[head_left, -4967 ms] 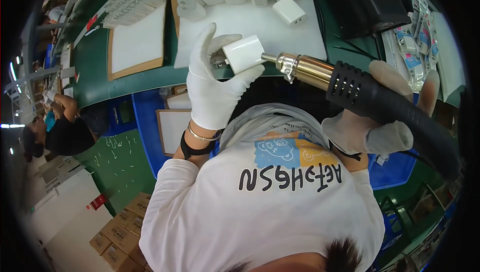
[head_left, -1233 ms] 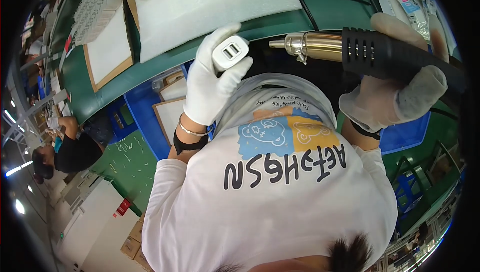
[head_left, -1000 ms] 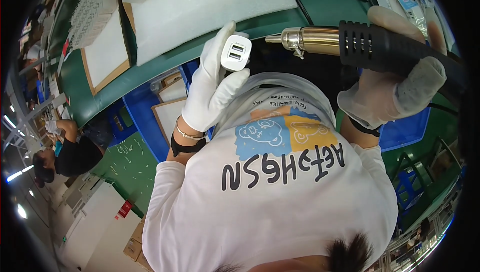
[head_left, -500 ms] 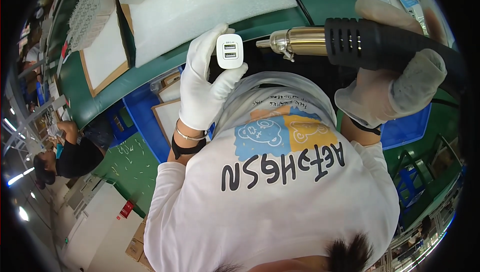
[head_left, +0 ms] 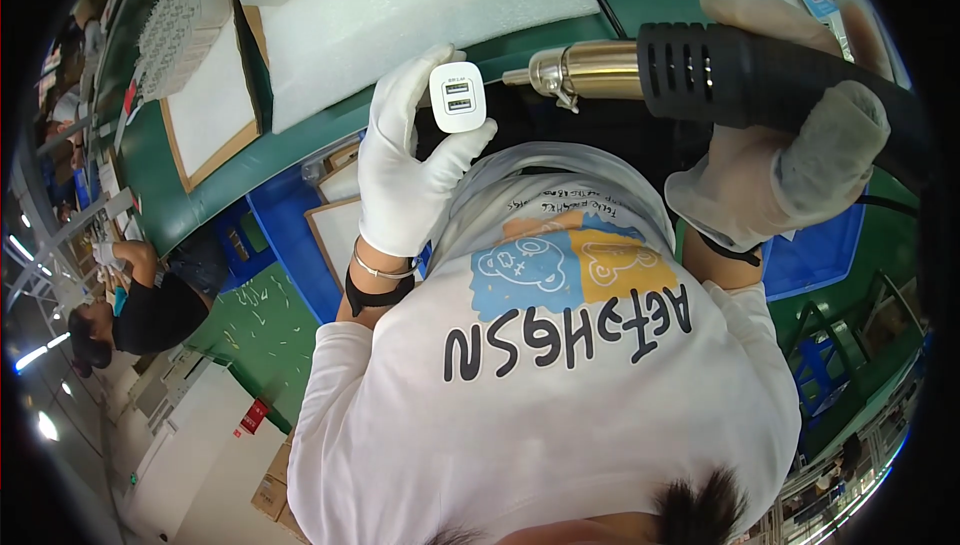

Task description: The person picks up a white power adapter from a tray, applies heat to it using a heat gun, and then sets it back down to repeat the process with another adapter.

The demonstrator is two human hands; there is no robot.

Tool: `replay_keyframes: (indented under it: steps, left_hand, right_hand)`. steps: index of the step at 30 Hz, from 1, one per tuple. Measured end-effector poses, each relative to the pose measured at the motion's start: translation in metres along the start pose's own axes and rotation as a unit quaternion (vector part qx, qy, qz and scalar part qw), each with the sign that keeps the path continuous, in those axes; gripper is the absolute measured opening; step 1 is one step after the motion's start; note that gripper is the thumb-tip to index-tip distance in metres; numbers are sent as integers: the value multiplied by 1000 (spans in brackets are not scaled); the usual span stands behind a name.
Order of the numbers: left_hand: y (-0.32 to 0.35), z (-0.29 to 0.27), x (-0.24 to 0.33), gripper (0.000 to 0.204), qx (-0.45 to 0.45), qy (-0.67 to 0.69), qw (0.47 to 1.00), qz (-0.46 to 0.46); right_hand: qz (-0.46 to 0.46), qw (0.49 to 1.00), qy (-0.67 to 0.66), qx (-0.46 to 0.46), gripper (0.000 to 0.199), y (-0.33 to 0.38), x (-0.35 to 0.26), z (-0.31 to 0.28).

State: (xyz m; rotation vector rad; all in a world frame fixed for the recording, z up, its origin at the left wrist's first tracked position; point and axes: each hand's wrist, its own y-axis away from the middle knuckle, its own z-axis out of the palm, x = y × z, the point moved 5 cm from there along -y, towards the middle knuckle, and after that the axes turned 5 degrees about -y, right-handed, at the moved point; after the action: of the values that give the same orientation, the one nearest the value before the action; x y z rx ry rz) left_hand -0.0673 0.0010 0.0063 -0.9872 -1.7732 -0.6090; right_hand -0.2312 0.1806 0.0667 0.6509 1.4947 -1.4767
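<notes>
Head view: green bench sweeping from 10 to 1 o'clock, clock centred on the middle of the view.
Left hand: at 11 o'clock, closed around the white charger, thumb below and fingers above.
White charger: at 12 o'clock, raised in front of the bench; gripped by its sides, probably so that the two-slot face stays uncovered and turned up to you.
Right hand: between 2 and 3 o'clock, wrapped around the black-sleeved tool, seemingly back from the metal for a steady hold.
Nozzle: just right of the charger, aimed leftward at it; they look apart, though you cannot judge depth here.
Charger's make: smooth, glossy plastic, rounded corners, two narrow slots stacked one above the other.
Tool's make: thin metal tip, shiny brass-toned barrel, matt black sleeve pierced by long vents.
Gloves: white fabric on your left; pale on your right, greyer over the thumb.
Foam sheet: near 12 o'clock, white and softly textured, flat on the bench, perhaps to spare glossy cases from scratches.
More chargers: at 10 o'clock, white, packed in close rows.
</notes>
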Motion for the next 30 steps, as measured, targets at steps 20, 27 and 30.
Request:
replay_keyframes:
  steps: [20, 27, 30]
  left_hand:
    - [0, -1, -2, 61, 16, -2, 1000, 5]
    - [0, -1, -1, 61, 20, -9, 999, 25]
    - [0, -1, -1, 61, 18, -14, 999, 25]
  right_hand:
    - [-19, 993, -5, -114, 62, 6, 4, -6]
    - [-38, 994, 34, -93, 63, 8, 0, -4]
    - [-46, 994, 47, -85, 65, 9, -1, -1]
